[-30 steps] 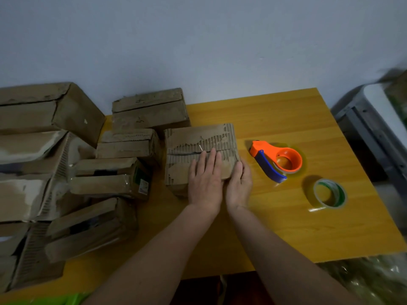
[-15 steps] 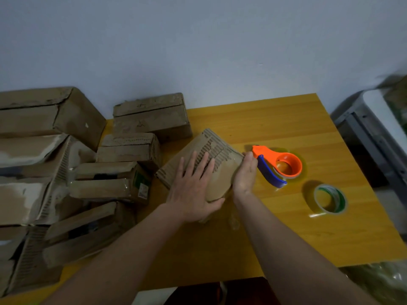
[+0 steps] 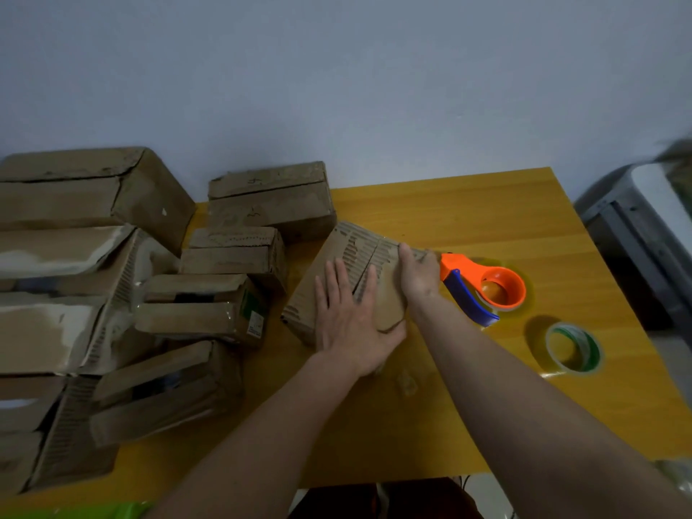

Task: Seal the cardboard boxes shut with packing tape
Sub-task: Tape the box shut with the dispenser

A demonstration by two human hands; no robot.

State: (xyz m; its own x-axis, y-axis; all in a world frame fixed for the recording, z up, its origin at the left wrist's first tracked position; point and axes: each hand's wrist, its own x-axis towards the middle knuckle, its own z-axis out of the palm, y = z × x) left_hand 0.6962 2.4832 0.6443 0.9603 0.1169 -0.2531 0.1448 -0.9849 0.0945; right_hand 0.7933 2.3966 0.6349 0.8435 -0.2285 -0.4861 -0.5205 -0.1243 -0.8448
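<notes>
Head view: a worn box (image 3: 355,264) lies turned at an angle near the middle of the yellow table (image 3: 468,219), its top flaps meeting along a seam. Left hand (image 3: 350,320) lies flat on the flaps at the box's 6 o'clock side, fingers straight and slightly spread, thumb at the near corner. Right hand (image 3: 415,275) holds the box's 3 o'clock edge, fingers curled over that edge onto the top. An orange-and-blue dispenser (image 3: 483,286) sits just beside the right hand at its 3 o'clock, touching or nearly touching it; I cannot tell which. A tape roll (image 3: 573,348) with green lining lies flat at 4 o'clock from the dispenser, apart from it. More boxes (image 3: 209,305) are piled at 9 o'clock, reaching the table's far-left corner.
</notes>
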